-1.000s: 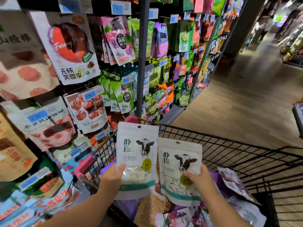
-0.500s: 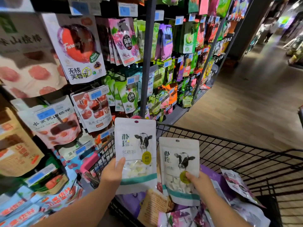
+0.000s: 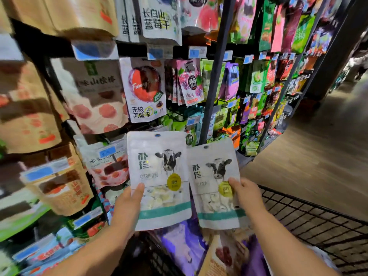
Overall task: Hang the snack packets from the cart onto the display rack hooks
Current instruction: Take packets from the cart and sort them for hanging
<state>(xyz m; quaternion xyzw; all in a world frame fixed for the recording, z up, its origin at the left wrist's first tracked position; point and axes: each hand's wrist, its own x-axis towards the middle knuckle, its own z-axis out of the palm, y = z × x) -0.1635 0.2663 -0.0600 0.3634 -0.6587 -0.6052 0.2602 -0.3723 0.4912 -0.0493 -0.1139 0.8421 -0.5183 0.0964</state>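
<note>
Here's the rack point(image 3: 214, 86), crammed with hanging bags, and a wooden floor point(image 3: 322, 148) running off right of our fingers. Below them is the wire cart point(image 3: 298, 214), with purple and brown bags inside. We hold two white cow packets side by side before the rack. Our left hand point(image 3: 127, 208) pinches the left packet point(image 3: 159, 168) at its lower left edge, thumb on front. Our right hand point(image 3: 247, 196) grips the right packet point(image 3: 211, 176) at its lower right edge, thumb by the yellow badge.

Two white packets point(image 3: 159, 176) point(image 3: 216, 182) bear black-and-white cows, yellow seals and teal stripes; the cart point(image 3: 310, 220) is black wire.
</note>
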